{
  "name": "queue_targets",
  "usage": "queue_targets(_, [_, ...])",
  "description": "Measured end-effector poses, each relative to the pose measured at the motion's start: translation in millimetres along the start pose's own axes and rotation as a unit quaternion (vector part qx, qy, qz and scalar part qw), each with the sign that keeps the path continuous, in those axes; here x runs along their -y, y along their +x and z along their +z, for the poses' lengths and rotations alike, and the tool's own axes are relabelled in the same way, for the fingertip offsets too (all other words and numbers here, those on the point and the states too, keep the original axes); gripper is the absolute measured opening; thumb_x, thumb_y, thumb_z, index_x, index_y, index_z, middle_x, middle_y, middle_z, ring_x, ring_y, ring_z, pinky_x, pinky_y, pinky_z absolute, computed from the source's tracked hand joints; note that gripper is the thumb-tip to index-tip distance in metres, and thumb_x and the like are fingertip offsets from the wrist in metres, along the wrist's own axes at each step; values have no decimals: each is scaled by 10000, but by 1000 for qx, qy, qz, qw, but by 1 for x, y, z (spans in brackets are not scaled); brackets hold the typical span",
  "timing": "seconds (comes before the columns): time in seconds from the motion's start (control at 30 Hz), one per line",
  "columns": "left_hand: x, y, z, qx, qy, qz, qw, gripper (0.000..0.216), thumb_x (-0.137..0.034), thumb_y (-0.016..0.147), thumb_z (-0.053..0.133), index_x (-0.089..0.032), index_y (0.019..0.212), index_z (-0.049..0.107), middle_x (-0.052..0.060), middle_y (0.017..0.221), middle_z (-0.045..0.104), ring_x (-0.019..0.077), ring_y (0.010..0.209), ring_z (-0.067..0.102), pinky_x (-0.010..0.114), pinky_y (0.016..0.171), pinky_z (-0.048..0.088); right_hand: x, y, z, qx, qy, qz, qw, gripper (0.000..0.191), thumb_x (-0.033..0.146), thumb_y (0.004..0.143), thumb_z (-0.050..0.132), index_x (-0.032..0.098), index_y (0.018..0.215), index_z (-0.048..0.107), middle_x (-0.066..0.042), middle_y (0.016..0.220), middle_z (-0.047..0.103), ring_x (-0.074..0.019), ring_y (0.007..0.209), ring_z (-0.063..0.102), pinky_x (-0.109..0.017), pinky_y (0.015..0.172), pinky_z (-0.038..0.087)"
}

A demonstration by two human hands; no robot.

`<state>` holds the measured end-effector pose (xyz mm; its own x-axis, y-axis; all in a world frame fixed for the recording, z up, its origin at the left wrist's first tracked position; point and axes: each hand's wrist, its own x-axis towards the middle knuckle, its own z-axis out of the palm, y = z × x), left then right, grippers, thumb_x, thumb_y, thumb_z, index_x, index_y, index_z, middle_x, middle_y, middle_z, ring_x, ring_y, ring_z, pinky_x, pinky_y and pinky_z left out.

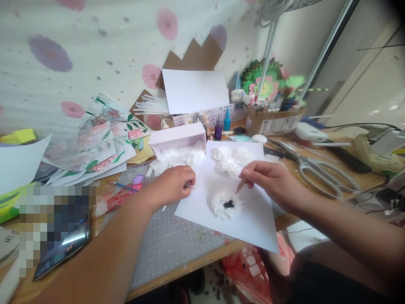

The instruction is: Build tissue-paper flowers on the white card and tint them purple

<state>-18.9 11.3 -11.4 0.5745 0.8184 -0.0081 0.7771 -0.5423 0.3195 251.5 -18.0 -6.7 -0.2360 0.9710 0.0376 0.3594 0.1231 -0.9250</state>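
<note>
White sheet [193,207] flat over bench [189,266], 5 o'clock corner overhanging. Ruffled white ring [217,207], dark center, lying on sheet. Ruffled white clump [225,157] at ring's 12 o'clock, also on sheet. Brown pointed stick [241,185] held tilted, tip toward 7 o'clock, at ring's 1 o'clock rim; blurry, can't tell if touching.

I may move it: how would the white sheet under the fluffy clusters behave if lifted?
The white sheet likely flexes, since it looks thin. Its near corner juts past the table and might snag. The fluffy clusters look feathery; they could crush.
</note>
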Motion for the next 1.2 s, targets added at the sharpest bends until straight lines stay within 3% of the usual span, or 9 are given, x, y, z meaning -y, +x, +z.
queue_targets(0.3, [4,0,-3,-25,-60,-84,994,205,-291,850,496,-226,814,687,7,837,695,187,782,618,285,681,440,2,1,1,0,11,4,1000,283,453,810,596,192,706,631,-24,654,633,-152,633,549,-310,656,454])
queue_targets(0.57, [4,1,-1,-60,-87,-135,985,182,-324,786,552,-221,726,690,-20,719,694,181,683,619,265,591,420,1,0,0,1,14,4,1000,280,447,804,604,188,702,634,-17,638,631,-144,626,548,-298,655,451])
queue_targets(0.73, [-4,1,-2,-168,-80,-151,971,146,-291,782,530,-211,736,643,-12,768,689,181,706,595,274,627,420,1,-2,-3,-1,32,0,999,281,446,795,621,191,679,638,-17,651,640,-141,633,543,-294,658,449])
queue_targets(0.87, [-30,-2,-2,-252,-126,-111,953,106,-274,806,560,-216,750,627,-19,775,661,170,742,577,275,693,421,1,-2,-2,30,58,4,998,241,411,788,637,189,694,648,-25,687,680,-139,649,554,-292,672,457])
queue_targets(0.93, [-44,-4,1,-209,-244,-73,944,100,-291,829,575,-216,772,610,-29,748,636,152,719,577,260,675,431,1,-3,-1,55,50,5,997,223,387,793,631,186,701,656,-32,710,697,-134,650,548,-283,667,454])
queue_targets(1.07, [-64,-5,13,-34,-464,-19,885,108,-305,865,566,-213,810,578,-39,718,632,124,671,574,246,653,459,0,-2,4,73,12,-3,997,201,342,802,606,183,697,668,-16,683,675,-122,623,535,-260,614,428])
queue_targets(1.13, [-69,-3,19,11,-455,-28,890,103,-276,856,563,-204,786,584,-34,709,635,113,639,546,238,618,443,-2,-1,5,71,2,0,997,188,325,799,605,183,694,668,-9,665,659,-121,609,529,-259,598,418])
queue_targets(1.2, [-72,0,26,21,-396,-59,916,99,-250,837,563,-199,758,593,-36,683,618,107,604,513,228,568,406,-3,1,6,65,-6,3,998,179,313,795,611,181,690,669,-10,658,654,-123,606,527,-260,593,411])
